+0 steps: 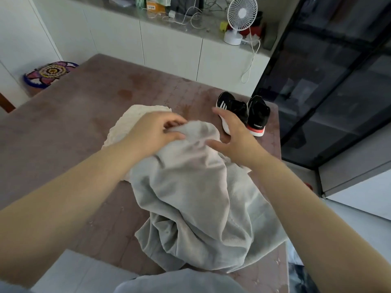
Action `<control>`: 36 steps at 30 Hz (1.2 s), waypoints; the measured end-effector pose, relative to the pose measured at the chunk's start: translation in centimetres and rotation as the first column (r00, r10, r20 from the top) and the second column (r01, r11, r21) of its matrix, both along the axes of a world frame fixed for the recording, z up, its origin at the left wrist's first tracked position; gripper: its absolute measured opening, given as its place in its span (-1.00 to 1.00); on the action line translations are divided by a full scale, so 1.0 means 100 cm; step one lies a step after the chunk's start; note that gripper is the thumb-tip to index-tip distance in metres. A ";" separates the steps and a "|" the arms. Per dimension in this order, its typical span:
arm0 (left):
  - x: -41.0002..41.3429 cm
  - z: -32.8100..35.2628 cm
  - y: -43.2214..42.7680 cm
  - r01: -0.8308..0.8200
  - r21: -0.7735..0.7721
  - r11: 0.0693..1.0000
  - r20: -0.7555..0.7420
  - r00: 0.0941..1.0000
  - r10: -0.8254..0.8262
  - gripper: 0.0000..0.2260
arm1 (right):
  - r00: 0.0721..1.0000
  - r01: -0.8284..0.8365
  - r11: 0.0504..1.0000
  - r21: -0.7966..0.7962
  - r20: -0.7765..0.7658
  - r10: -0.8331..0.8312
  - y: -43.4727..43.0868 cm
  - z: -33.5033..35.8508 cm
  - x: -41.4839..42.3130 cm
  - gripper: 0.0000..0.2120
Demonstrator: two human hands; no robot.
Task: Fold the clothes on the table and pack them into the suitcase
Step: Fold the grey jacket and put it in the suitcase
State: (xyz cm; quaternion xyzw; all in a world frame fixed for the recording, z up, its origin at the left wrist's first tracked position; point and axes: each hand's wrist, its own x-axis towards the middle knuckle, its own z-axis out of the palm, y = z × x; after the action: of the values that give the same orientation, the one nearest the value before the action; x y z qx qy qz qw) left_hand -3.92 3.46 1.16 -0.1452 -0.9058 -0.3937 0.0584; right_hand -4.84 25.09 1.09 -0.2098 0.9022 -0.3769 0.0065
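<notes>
A crumpled light grey garment (196, 199) lies in a heap on the brown table (74, 127), hanging over the near edge. Under its far end lies a cream knitted garment (129, 121), flat on the table. My left hand (154, 132) pinches the far top edge of the grey garment between thumb and fingers. My right hand (232, 136) hovers just right of that edge with fingers spread, thumb touching the cloth. No suitcase is in view.
A pair of black sneakers (245, 111) stands on the table's far right, just behind my right hand. A white fan (239, 20) and cables sit on the counter behind. A patterned stool (48, 74) stands at the far left. Dark glass panels (330, 85) run along the right.
</notes>
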 end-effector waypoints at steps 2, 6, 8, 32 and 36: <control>0.017 -0.006 0.014 0.082 -0.054 0.995 0.069 0.995 -0.078 -0.72 | 0.986 -0.164 0.957 0.241 0.012 0.166 -0.007 0.000 -0.015 -0.28; 0.049 -0.031 -0.001 0.178 -0.016 0.984 0.197 0.965 -0.172 -0.71 | 0.947 -0.312 0.824 0.474 0.084 0.310 0.009 -0.014 0.004 -0.72; 0.056 -0.037 -0.030 0.106 0.049 0.993 0.187 0.976 -0.113 -0.73 | 0.962 -0.273 0.848 0.454 0.113 0.249 0.031 -0.022 0.024 -0.76; 0.073 -0.134 0.008 -0.309 0.365 0.878 0.674 0.739 -0.020 -0.71 | 0.819 0.215 0.937 0.277 0.471 -0.327 0.086 -0.083 0.099 0.17; 0.032 -0.090 0.008 -0.352 0.460 0.815 0.578 0.816 0.026 -0.95 | 0.765 0.339 0.863 0.374 0.424 -0.484 0.090 -0.082 0.096 -0.17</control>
State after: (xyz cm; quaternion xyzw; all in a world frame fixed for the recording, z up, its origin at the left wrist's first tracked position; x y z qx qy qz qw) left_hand -0.70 4.29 -7.85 0.0911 -0.7428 -0.6519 -0.1228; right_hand 4.74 34.11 -7.09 0.1045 0.9353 -0.2812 0.1875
